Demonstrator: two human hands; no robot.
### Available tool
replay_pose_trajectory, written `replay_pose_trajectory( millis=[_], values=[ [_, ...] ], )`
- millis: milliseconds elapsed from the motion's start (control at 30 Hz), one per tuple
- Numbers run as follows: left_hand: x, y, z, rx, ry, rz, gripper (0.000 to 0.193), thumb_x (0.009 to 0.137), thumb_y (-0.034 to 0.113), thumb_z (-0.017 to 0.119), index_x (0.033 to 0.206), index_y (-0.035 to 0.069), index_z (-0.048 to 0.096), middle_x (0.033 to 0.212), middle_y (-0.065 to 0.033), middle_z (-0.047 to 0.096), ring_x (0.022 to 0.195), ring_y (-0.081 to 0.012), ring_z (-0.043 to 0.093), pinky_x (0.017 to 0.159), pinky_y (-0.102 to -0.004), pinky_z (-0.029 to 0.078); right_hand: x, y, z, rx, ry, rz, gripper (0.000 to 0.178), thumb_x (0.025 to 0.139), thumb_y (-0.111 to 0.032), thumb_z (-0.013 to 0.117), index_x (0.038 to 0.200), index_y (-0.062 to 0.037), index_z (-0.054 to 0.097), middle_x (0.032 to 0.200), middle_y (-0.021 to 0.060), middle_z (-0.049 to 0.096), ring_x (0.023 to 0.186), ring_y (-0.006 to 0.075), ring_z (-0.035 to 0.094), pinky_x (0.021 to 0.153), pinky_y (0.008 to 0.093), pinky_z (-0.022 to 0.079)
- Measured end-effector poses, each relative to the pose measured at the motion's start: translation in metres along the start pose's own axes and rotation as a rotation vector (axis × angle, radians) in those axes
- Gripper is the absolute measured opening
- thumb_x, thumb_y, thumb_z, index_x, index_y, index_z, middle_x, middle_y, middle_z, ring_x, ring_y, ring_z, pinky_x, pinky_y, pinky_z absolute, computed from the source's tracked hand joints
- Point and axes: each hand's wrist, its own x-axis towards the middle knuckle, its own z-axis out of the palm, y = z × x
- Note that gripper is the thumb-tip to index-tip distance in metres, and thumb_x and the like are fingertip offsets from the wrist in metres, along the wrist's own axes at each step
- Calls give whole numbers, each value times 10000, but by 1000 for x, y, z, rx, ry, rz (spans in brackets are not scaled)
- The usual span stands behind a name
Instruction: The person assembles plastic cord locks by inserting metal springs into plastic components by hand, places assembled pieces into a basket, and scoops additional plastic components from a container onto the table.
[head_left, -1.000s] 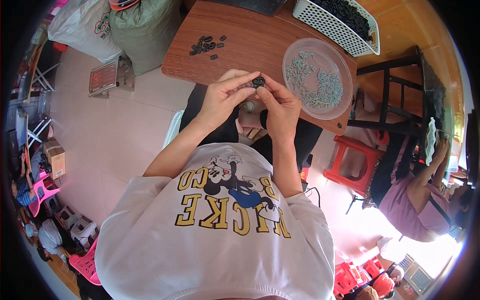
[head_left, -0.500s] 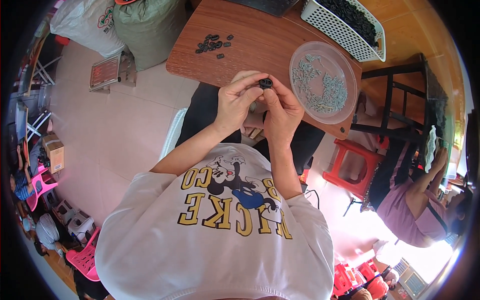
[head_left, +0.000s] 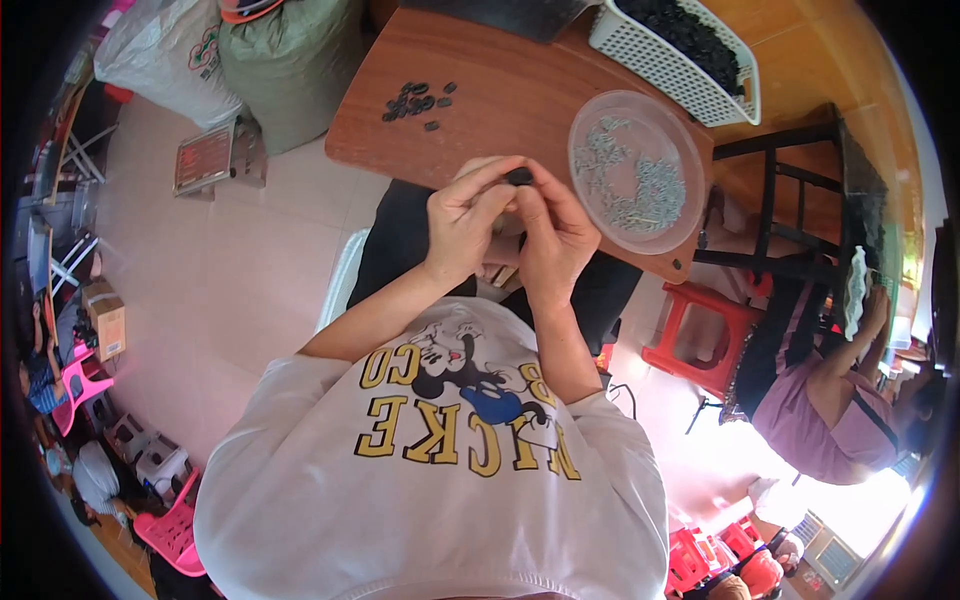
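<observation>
Left fingers (head_left: 488,175) and right fingers (head_left: 558,192) pinch one small, rounded, black plastic-looking piece (head_left: 519,176); I'd balance that squeeze evenly, brown wooden table (head_left: 490,80) beyond them!

Parts (head_left: 408,105) left of bowl (head_left: 652,128)

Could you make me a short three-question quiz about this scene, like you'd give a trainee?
1. True or false: the left hand and right hand hold a small black part between their fingertips.
2. What holds the small grey pieces?
A) cardboard box
B) round clear tray
C) red stool
3. Fill in: the pieces heaped in the white basket are coloured ____.

Key: 1 true; 2 B; 3 black.
</observation>
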Motion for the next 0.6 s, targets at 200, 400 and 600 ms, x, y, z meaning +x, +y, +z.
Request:
replay_pose_trajectory(
  millis=[200, 400, 600],
  values=[
    [-6, 18, -16, -186, -85, -35, 641, 988, 357, 369, 1462, 54, 62, 1225, -211, 512, 1075, -247, 545, 954, -363, 411, 81, -90, -17, -518, 168, -703, 211, 829, 24, 613, 1036, 35, 647, 949, 96, 660, 796, 119, 620, 720, 231, 498],
    [-26, 11, -40, -177, -215, -216, 583, 1000, 364, 322, 1446, 25, 161, 1183, -187, 546, 1015, -205, 565, 881, -310, 443, 204, -117, -78, -979, 380, -772, 290, 840, -57, 619, 1116, 30, 602, 863, 101, 669, 762, 170, 630, 714, 279, 489],
    [-39, 12, -63, 43, -87, -375, 502, 1003, 344, 321, 1328, -29, 405, 1040, -134, 606, 928, -157, 574, 846, -288, 446, 121, -13, 12, -747, -223, -353, 173, 830, -148, 640, 912, -3, 688, 930, 143, 678, 831, 241, 654, 766, 321, 491]
  ],
)
